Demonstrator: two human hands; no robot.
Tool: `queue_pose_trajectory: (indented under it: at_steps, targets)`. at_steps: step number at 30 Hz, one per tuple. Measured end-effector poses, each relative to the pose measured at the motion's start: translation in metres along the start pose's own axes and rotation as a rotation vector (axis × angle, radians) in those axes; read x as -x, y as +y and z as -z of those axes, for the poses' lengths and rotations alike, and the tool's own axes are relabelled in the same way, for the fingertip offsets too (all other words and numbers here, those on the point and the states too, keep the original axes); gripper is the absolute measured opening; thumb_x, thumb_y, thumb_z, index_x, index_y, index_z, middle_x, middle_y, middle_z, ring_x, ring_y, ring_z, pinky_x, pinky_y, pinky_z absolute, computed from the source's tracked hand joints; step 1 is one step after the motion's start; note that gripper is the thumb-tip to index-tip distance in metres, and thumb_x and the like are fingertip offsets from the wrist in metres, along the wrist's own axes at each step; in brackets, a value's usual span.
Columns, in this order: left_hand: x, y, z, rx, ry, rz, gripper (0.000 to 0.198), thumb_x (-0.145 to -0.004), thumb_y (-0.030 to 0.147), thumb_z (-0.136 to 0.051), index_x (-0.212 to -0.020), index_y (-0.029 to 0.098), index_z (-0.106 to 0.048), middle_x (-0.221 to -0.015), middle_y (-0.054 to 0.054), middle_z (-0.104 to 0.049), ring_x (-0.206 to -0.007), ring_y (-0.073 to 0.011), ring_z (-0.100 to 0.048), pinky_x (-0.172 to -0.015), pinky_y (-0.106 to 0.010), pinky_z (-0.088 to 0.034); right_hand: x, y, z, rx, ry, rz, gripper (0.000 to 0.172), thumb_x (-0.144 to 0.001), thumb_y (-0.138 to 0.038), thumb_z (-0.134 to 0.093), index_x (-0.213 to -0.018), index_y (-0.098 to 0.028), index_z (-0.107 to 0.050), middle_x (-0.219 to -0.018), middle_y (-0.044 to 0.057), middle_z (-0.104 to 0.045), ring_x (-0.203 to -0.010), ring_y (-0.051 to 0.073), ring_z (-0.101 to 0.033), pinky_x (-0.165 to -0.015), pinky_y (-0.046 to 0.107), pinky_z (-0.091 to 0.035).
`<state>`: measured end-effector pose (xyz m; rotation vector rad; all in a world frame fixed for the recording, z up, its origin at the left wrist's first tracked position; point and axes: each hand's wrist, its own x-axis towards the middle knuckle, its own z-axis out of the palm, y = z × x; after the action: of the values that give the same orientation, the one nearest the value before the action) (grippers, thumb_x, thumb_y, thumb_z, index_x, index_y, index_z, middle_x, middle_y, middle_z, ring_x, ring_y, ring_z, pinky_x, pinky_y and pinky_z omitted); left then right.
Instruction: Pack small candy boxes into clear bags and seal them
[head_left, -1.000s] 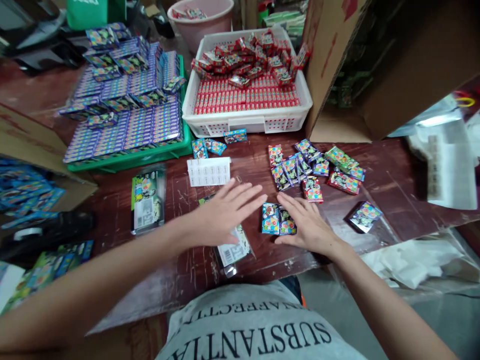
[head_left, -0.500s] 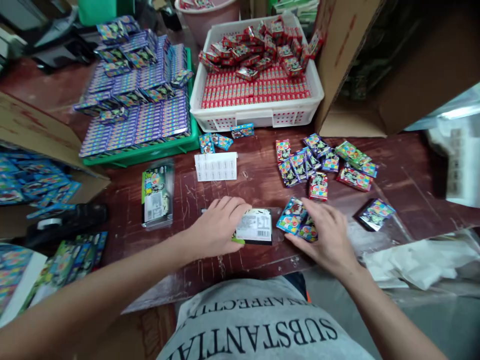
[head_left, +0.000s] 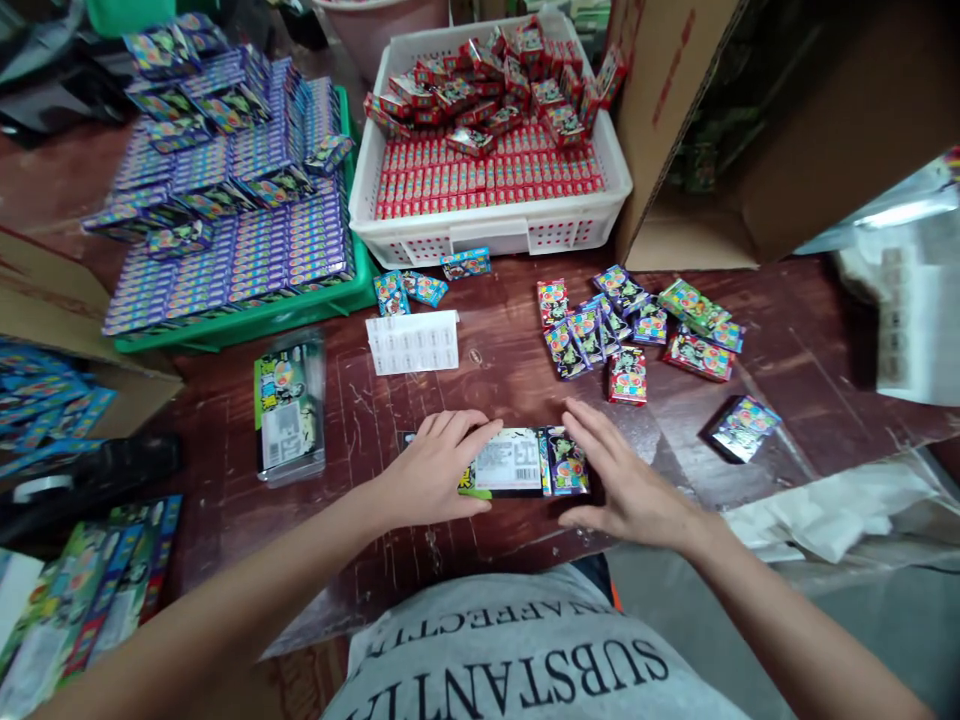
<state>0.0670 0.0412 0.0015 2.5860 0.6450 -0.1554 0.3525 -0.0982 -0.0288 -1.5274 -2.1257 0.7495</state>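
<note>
Glossy cartons (head_left: 570, 463) lowered flat, meeting rectangular packet (head_left: 510, 462), right grip (head_left: 624, 482) curved

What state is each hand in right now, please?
Left hand: holding the package, fingers curled over it.
Right hand: open, curved around the small box.

This looks like a packing workshop: along the far edge of a scratched, dark reddish-brown worktop (head_left: 352, 400), a white perforated plastic crate (head_left: 570, 235) holds rows of small red printed boxes (head_left: 491, 180). Toward the far left corner, a green plastic tray (head_left: 364, 275) carries stacked small purple printed boxes (head_left: 247, 240). Large brown cardboard cartons (head_left: 660, 120) flank these, and a white sheet of printed labels (head_left: 414, 345) lies just inside.
</note>
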Motion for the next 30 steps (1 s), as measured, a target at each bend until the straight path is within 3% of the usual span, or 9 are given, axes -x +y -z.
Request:
queue_pose_trajectory:
  at_steps: [6, 10, 13, 15, 18, 21, 23, 26, 30]
  targets:
    - [-0.009, 0.002, -0.008, 0.046, -0.002, -0.003, 0.096, -0.074, 0.045, -0.080, -0.154, 0.021, -0.033, -0.145, -0.015, -0.046, -0.129, -0.0352, -0.043, -0.107, -0.052, -0.037, -0.004, 0.019, 0.006, -0.063, -0.046, 0.035, 0.090, -0.088, -0.049, -0.071, -0.159, -0.029, -0.020, -0.154, 0.012, -0.046, -0.145, 0.031, -0.039, -0.124, 0.060, -0.026]
    - [-0.012, 0.004, -0.011, 0.052, 0.034, 0.025, 0.096, -0.072, 0.045, -0.080, -0.153, 0.023, -0.035, -0.143, -0.013, -0.048, -0.127, -0.0351, -0.045, -0.105, -0.051, -0.039, -0.015, 0.010, 0.007, -0.013, -0.046, 0.062, 0.092, -0.085, -0.057, -0.071, -0.158, -0.026, -0.025, -0.156, 0.014, -0.043, -0.147, 0.031, -0.037, -0.124, 0.059, -0.026]
    - [-0.009, 0.005, -0.008, 0.012, 0.061, 0.045, 0.092, -0.071, 0.040, -0.080, -0.151, 0.022, -0.037, -0.139, -0.013, -0.051, -0.124, -0.0342, -0.048, -0.104, -0.050, -0.039, 0.002, 0.018, 0.031, 0.102, 0.111, -0.030, 0.091, -0.086, -0.058, -0.070, -0.158, -0.025, -0.025, -0.163, 0.016, -0.030, -0.150, 0.032, -0.031, -0.121, 0.057, -0.033]
    - [-0.015, 0.010, -0.003, -0.036, 0.079, 0.045, 0.095, -0.068, 0.046, -0.083, -0.149, 0.020, -0.041, -0.138, -0.014, -0.052, -0.123, -0.0354, -0.049, -0.104, -0.052, -0.038, 0.019, 0.039, 0.058, 0.234, 0.326, -0.171, 0.082, -0.088, -0.055, -0.069, -0.155, -0.025, -0.032, -0.158, 0.017, -0.037, -0.147, 0.034, -0.036, -0.117, 0.057, -0.037]
    - [-0.051, 0.033, 0.006, -0.105, 0.116, -0.049, 0.095, -0.068, 0.060, -0.082, -0.145, 0.018, -0.045, -0.143, -0.014, -0.051, -0.126, -0.0371, -0.046, -0.105, -0.053, -0.037, 0.033, 0.083, 0.099, 0.446, 0.519, -0.368, 0.070, -0.090, -0.053, -0.066, -0.148, -0.020, -0.043, -0.147, 0.020, -0.050, -0.138, 0.037, -0.046, -0.112, 0.060, -0.039]
    - [-0.118, 0.072, 0.011, -0.170, 0.137, -0.236, 0.069, -0.088, 0.049, -0.069, -0.146, 0.021, -0.044, -0.149, -0.012, -0.049, -0.130, -0.0324, -0.045, -0.105, -0.048, -0.039, 0.015, 0.123, 0.131, 0.488, 0.422, -0.436, 0.069, -0.089, -0.053, -0.065, -0.144, -0.014, -0.047, -0.148, 0.022, -0.050, -0.137, 0.039, -0.045, -0.112, 0.058, -0.038]
    - [-0.165, 0.098, 0.010, -0.209, 0.152, -0.257, 0.063, -0.090, 0.038, -0.066, -0.146, 0.017, -0.044, -0.152, -0.016, -0.046, -0.132, -0.0332, -0.044, -0.106, -0.047, -0.038, -0.010, 0.139, 0.145, 0.460, 0.383, -0.470, 0.069, -0.088, -0.050, -0.066, -0.143, -0.011, -0.049, -0.147, 0.022, -0.051, -0.138, 0.039, -0.045, -0.113, 0.056, -0.037]
    - [-0.215, 0.122, 0.005, -0.226, 0.120, -0.135, 0.056, -0.083, 0.025, -0.069, -0.133, 0.005, -0.054, -0.151, -0.029, -0.042, -0.132, -0.0391, -0.043, -0.108, -0.052, -0.037, -0.041, 0.145, 0.157, 0.430, 0.356, -0.483, 0.059, -0.087, -0.043, -0.064, -0.137, -0.012, -0.055, -0.136, 0.019, -0.061, -0.129, 0.037, -0.054, -0.109, 0.055, -0.039]
    - [-0.229, 0.125, 0.002, -0.189, 0.071, -0.053, 0.053, -0.073, 0.014, -0.073, -0.124, 0.007, -0.057, -0.147, -0.030, -0.042, -0.130, -0.0422, -0.044, -0.101, -0.055, -0.044, -0.033, 0.115, 0.158, 0.387, 0.398, -0.454, 0.062, -0.088, -0.040, -0.062, -0.141, -0.012, -0.050, -0.132, 0.019, -0.062, -0.121, 0.036, -0.057, -0.106, 0.053, -0.042]
